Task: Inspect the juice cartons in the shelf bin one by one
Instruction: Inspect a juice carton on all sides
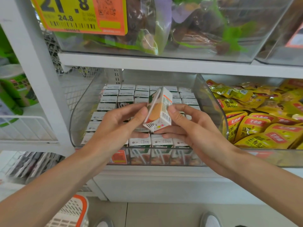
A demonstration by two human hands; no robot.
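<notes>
A small juice carton [158, 108], white with an orange picture, a straw on its side and a barcode, is held tilted above the clear shelf bin [78, 112]. My left hand [118, 125] pinches its left side with thumb and fingers. My right hand [185, 125] grips its right side and lower end. Under it, several rows of the same cartons [124, 94] stand upright in the bin, tops showing; the hands hide the middle rows.
To the right stands a clear bin of yellow snack packets [255, 122]. A shelf board [164, 64] runs just above, carrying a bin of bagged goods [164, 30] with a yellow price tag [78, 13]. A white and orange basket [72, 213] sits on the floor at lower left.
</notes>
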